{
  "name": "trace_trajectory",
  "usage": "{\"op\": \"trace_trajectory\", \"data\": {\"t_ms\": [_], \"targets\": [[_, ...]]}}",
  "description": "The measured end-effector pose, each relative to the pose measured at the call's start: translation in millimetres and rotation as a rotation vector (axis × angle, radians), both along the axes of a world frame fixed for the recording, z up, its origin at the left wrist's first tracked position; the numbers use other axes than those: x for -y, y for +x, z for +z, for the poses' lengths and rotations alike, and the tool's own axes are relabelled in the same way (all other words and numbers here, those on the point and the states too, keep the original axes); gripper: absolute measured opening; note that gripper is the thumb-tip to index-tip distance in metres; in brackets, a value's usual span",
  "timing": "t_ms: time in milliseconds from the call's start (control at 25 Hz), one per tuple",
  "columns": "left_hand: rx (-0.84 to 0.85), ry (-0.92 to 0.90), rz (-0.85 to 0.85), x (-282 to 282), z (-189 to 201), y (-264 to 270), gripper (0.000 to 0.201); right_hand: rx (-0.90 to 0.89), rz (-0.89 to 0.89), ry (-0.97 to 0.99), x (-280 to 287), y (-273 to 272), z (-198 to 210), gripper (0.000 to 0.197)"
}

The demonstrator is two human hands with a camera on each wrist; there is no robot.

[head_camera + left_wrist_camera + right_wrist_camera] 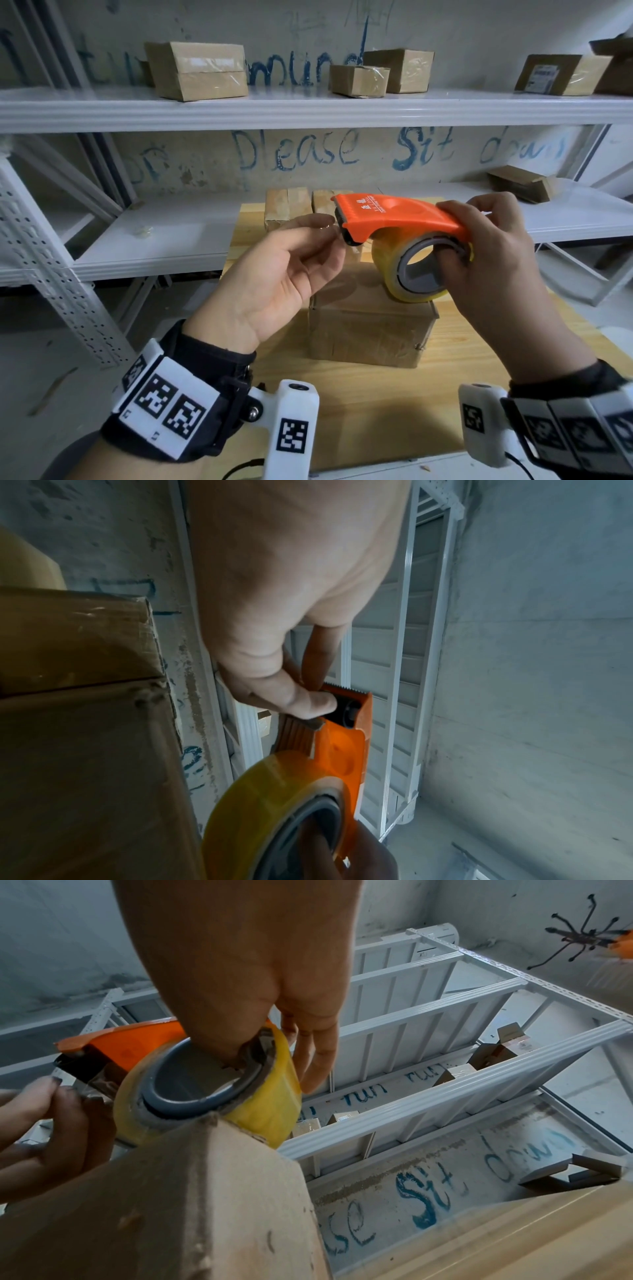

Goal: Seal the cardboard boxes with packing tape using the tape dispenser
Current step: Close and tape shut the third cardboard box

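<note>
The orange tape dispenser (pixel 394 216) is held in the air above the cardboard box (pixel 371 329) that sits on the wooden desk (pixel 376 411), its toothed cutter end pointing to the person's left. The yellowish roll of tape (pixel 407 270) hangs below the orange body, just over the box's top, probably so the strip can go straight down onto the box once its end is free.

The right hand (pixel 493 260) grips the dispenser by the back of its body, with fingers hooked into the roll's grey core; that hold steadies the tool and likely stops the roll turning. The left hand (pixel 291 260) has its thumb and fingertips closed in a pinch at the cutter. The left wrist view shows them on a small tab of tape at the black roller (pixel 346 712), which suggests the person is freeing the loose end before taping.

Two more boxes (pixel 298 205) stand behind on the far edge of the desk. Beyond, several cartons with glossy tape strips across them rest on the upper white shelf (pixel 308 109).
</note>
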State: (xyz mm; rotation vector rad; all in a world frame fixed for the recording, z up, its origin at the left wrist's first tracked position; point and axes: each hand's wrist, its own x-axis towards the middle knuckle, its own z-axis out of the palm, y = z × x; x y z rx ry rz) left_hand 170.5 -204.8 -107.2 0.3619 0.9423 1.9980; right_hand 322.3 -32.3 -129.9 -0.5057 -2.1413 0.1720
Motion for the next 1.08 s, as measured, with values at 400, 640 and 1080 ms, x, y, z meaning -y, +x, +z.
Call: {"op": "trace_trajectory", "data": {"t_ms": [400,640,1080], "targets": [[-0.041,-0.029,-0.059,1.1,-1.0,-1.6,0.020,-0.013,0.009,-0.002,-1.7,0.2,0.2,0.046],[-0.256,-0.214,-0.199,3.4,3.6,5.0,0.029,-0.008,-0.043,-0.053,3.2,-0.9,6.2,0.049],[-0.569,-0.174,0.008,-0.9,-4.1,0.1,0.036,0.040,0.037,0.012,-0.2,-6.7,15.5,0.059]]}}
